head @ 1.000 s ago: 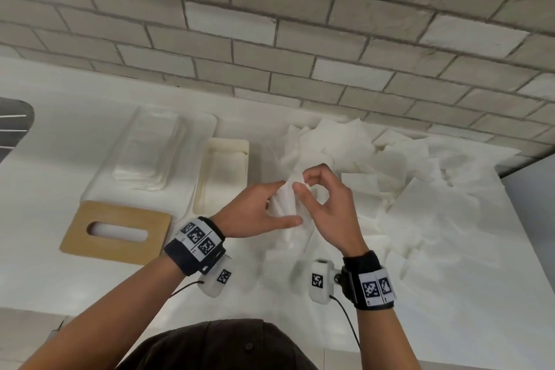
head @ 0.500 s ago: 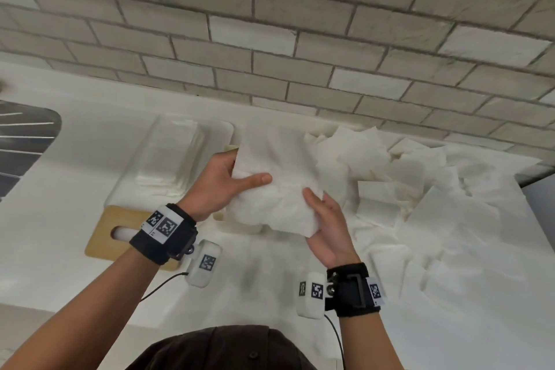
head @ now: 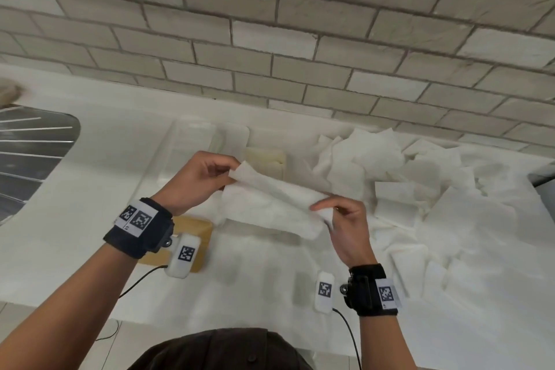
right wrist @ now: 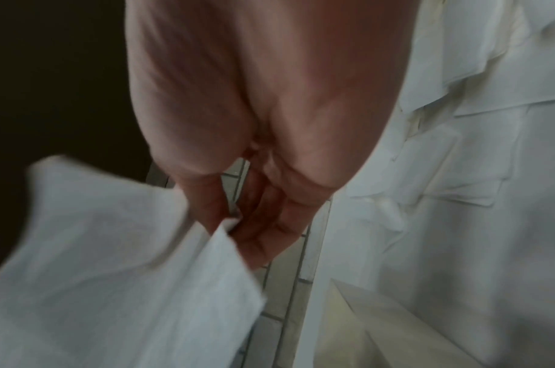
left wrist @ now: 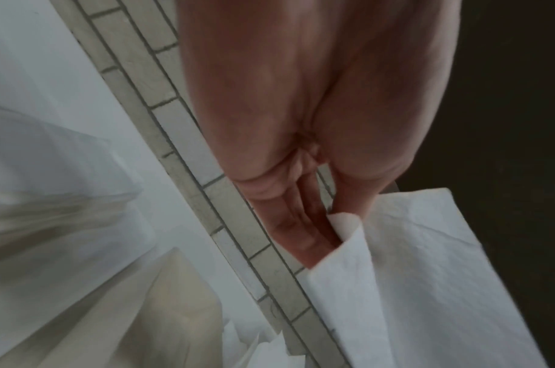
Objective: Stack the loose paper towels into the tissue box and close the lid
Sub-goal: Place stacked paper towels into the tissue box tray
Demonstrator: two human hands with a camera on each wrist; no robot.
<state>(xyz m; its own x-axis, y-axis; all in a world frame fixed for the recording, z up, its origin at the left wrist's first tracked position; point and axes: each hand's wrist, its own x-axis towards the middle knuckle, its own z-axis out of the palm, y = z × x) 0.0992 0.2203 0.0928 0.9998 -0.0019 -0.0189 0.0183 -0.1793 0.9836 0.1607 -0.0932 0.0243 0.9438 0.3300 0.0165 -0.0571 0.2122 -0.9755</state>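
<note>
Directly above the tissue box [head: 265,161], the left hand [head: 195,182] and right hand [head: 345,225] are each pinching one end of a paper towel [head: 270,207], its long axis running crosswise to the box.

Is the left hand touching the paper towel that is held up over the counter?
Touching. In the left wrist view the left hand pinches a corner of the paper towel between thumb and fingers; the head view shows the same.

Looks like a home kitchen, pale grey-beige brick-tile wall w/ dark grout [head: 270,39], smooth white table [head: 75,219] below it, ribbed stainless-steel sink drainboard [head: 30,153] at far left, heap of white paper towels [head: 420,183]
</note>
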